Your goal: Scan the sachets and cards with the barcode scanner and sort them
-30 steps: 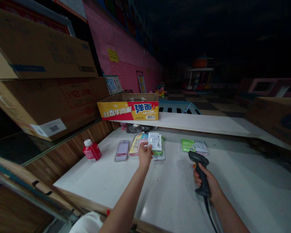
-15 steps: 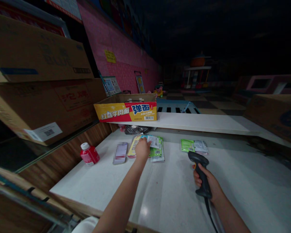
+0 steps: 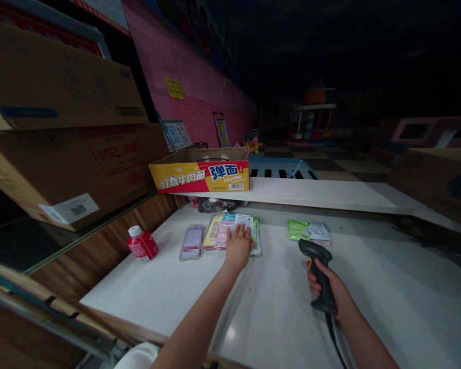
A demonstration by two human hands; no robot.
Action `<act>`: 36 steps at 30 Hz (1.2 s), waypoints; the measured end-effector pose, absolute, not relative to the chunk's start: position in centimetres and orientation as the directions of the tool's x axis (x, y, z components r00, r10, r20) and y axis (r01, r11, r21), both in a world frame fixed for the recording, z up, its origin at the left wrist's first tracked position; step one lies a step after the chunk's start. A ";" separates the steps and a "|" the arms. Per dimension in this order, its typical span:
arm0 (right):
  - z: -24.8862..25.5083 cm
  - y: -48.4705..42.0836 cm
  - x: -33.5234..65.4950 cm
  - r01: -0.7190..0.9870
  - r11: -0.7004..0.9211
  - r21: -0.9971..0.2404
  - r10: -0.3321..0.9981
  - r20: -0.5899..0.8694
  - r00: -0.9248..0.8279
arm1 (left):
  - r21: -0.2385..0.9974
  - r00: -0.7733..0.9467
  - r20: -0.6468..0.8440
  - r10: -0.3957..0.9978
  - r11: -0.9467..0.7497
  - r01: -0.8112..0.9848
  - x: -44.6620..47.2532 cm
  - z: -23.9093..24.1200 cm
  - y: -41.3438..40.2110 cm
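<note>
My left hand [image 3: 238, 248] lies with its fingers spread over a pile of flat packets [image 3: 215, 233], covering part of them. Yellow, pink, white and green wrappers show around the fingers. In my right hand [image 3: 334, 287] is a black barcode scanner [image 3: 321, 282], gripped by its handle, with a cable running down from it. Beyond the scanner's head lie more packets [image 3: 309, 231], green and silvery, apart from the pile. A phone [image 3: 192, 242] with a blurred-out screen rests left of the pile.
A red bottle with a white cap [image 3: 142, 245] stands on the white counter [image 3: 153, 287] at left. An open noodle carton [image 3: 203, 178] sits on the raised shelf [image 3: 330, 195] behind. Big cardboard boxes [image 3: 69, 164] are stacked at far left; another box [image 3: 441, 179] is at right.
My left hand has shifted right and nearer across the pile, its fingers going from bunched to spread. A pink packet now shows on top. My right hand with the scanner stays nearly still.
</note>
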State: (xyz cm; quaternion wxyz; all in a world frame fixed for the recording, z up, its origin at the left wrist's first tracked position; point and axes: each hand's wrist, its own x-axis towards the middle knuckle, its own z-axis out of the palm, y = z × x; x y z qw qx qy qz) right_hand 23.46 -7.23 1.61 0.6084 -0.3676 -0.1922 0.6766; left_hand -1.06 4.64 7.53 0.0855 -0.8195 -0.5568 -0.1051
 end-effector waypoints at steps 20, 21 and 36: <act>3.4 -7.4 23.2 -0.592 -0.040 -0.805 0.871 -0.318 0.374 | 0.346 0.488 0.318 0.813 -0.578 0.739 7.5 7.2 4.7; 3.6 -7.4 23.2 -0.593 -0.026 -0.805 0.858 -0.322 0.400 | 0.394 0.471 0.295 0.831 -0.555 0.733 8.6 6.6 5.2; 4.5 -7.4 23.1 -0.617 -0.017 -0.786 0.828 -0.357 0.432 | 0.736 0.016 0.064 0.998 -0.059 0.675 16.4 4.8 9.5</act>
